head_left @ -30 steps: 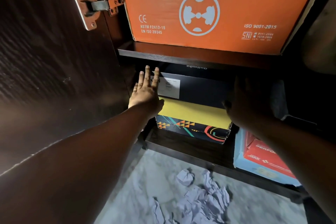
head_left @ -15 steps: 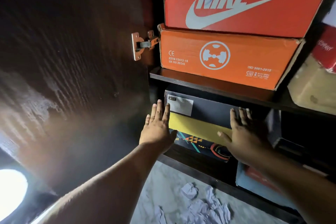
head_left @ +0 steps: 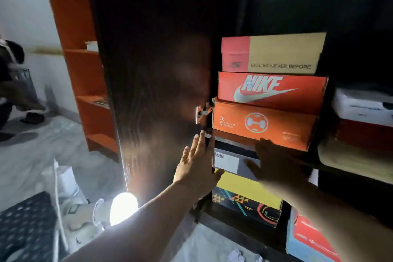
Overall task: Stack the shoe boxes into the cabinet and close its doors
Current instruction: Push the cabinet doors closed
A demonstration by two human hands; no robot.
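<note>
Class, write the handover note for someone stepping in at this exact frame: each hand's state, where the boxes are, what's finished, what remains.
Left hand: open, flat, fingers spread, at the left end of the dark box. Holds nothing.
Right hand: open, flat against that box's front. Holds nothing.
Boxes: the dark box sits on the yellow box, lower shelf. Above: the orange box, the Nike box, the tan box, stacked.
Done: these boxes are inside.
Left: the blue box stands lower right, apparently outside; the left door is open.
</note>
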